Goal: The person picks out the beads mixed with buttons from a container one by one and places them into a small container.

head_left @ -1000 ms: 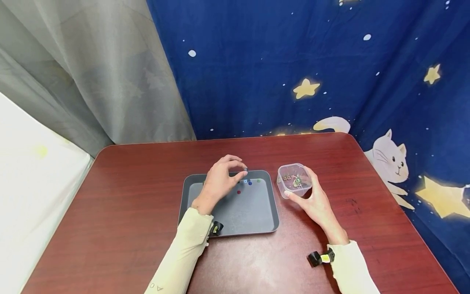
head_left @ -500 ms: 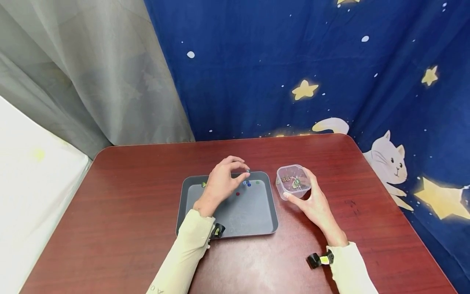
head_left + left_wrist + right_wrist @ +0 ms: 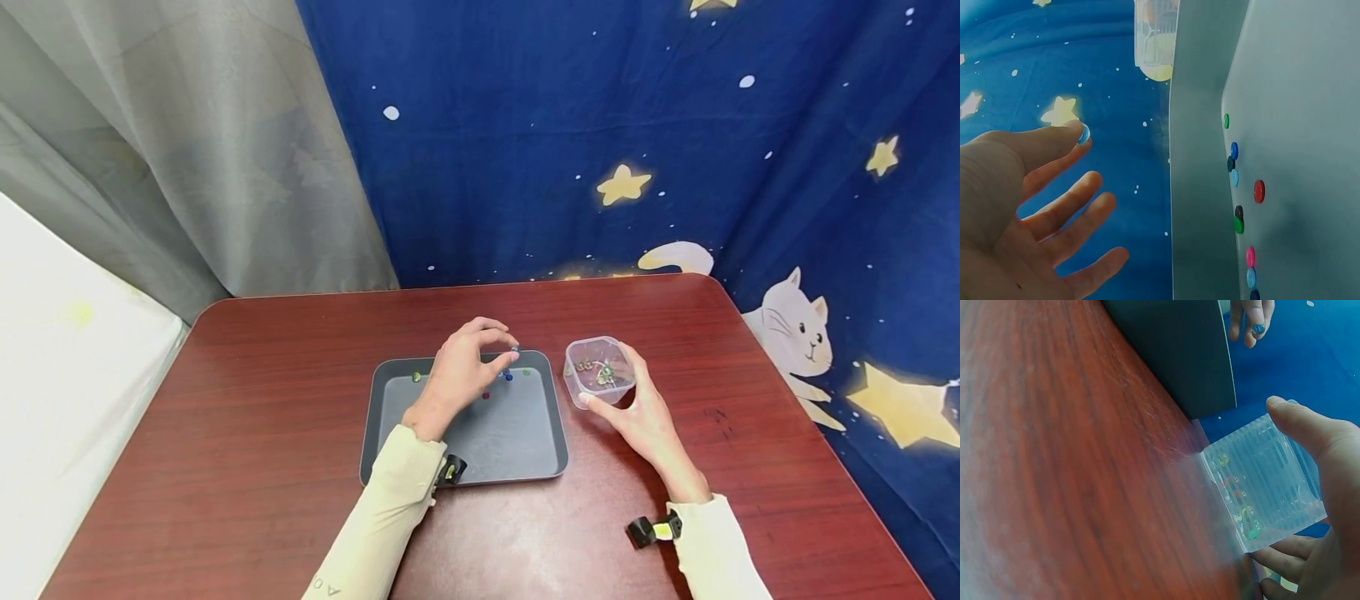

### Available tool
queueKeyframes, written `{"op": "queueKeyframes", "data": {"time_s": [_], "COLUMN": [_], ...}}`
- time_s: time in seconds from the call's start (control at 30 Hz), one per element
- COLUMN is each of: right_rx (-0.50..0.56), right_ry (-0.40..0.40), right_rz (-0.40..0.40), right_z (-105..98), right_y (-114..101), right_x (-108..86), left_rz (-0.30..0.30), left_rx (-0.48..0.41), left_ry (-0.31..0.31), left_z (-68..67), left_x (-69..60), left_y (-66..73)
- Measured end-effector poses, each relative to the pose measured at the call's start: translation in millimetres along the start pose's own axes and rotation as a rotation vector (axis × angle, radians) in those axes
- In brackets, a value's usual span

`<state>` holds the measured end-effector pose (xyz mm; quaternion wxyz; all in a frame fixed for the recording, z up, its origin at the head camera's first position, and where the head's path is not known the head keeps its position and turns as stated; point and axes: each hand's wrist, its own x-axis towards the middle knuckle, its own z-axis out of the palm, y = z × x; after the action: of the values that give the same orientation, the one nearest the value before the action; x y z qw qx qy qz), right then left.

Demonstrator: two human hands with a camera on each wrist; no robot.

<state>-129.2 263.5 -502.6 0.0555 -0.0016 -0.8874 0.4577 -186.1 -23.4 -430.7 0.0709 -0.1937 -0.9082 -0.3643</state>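
Above the far rim of a grey tray (image 3: 502, 446), my left hand (image 3: 459, 375) pinches a small translucent blue button (image 3: 1084, 133) between thumb and index finger. The other fingers are spread apart. To the right of the tray, my right hand (image 3: 647, 417) grips a clear plastic box (image 3: 1266, 481), thumb on one side and fingers on the other. Several small round pieces, some green and some reddish, lie on the box's bottom. Inside the tray lie several coloured buttons, among them a red button (image 3: 1259, 191), a green button (image 3: 1239, 225) and a pink button (image 3: 1250, 256).
Tray and box stand on a dark red wooden table (image 3: 262, 433). Behind the table hang a blue curtain (image 3: 510, 150) with stars and a grey curtain (image 3: 225, 150). A white surface (image 3: 67, 400) borders the left side.
My left hand has moved a little to the right, toward the box, with the blue button still pinched. My right hand and the box have stayed in place.
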Motion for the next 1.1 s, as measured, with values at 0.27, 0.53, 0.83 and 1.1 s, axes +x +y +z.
{"op": "queueKeyframes", "data": {"time_s": [0.27,0.53,0.83,1.1], "right_rx": [0.004,0.003,0.003,0.015], "right_ry": [0.000,0.008,0.005,0.002], "right_rz": [-0.010,-0.023,-0.024,-0.018], "right_z": [0,0,0,0], "right_y": [0,1,2,4], "right_x": [-0.4,-0.7,0.2,0.2], "left_rz": [0.012,0.022,0.042,0.057], "left_rx": [-0.001,-0.012,-0.012,-0.022], "left_ry": [-0.004,-0.011,-0.011,-0.014], "left_z": [3.6,7.3,11.2,15.9], "left_x": [2.4,4.5,6.8,7.8], "left_y": [5.9,9.6,13.3,17.2]}}
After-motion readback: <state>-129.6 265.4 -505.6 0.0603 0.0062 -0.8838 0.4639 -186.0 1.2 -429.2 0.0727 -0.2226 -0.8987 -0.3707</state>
